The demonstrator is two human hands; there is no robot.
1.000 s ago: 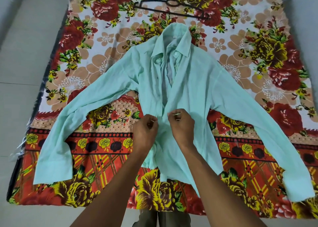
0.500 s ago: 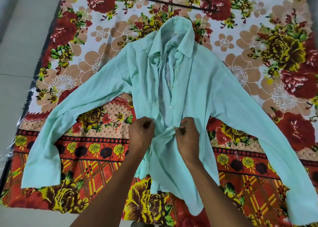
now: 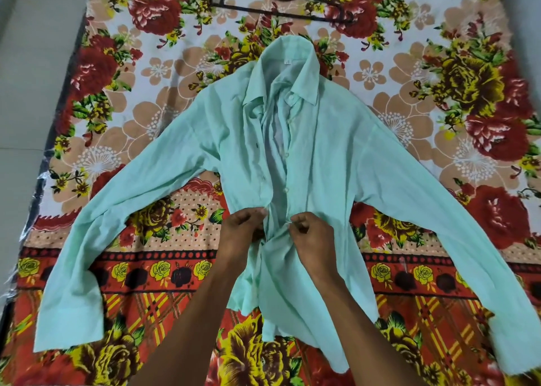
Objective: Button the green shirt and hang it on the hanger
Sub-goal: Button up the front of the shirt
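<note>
The pale green shirt [image 3: 330, 163] lies flat on its back with both sleeves spread wide and the collar pointing away from me. Its front stands open from the collar down to my hands, with white buttons showing along the right placket. My left hand [image 3: 241, 233] pinches the left front edge at the lower chest. Close beside it, my right hand [image 3: 311, 233] pinches the right placket edge at the same height. A black hanger [image 3: 281, 8] lies flat beyond the collar, apart from the shirt.
A floral bedsheet [image 3: 439, 72] in red, orange and yellow covers the mattress under everything. Grey tiled floor [image 3: 32, 72] runs along the left side. The mattress edge is near me at the bottom.
Both hands have moved slightly up the shirt front and stayed close together on the two plackets. The view has shifted, so the shirt and hanger sit lower in frame.
</note>
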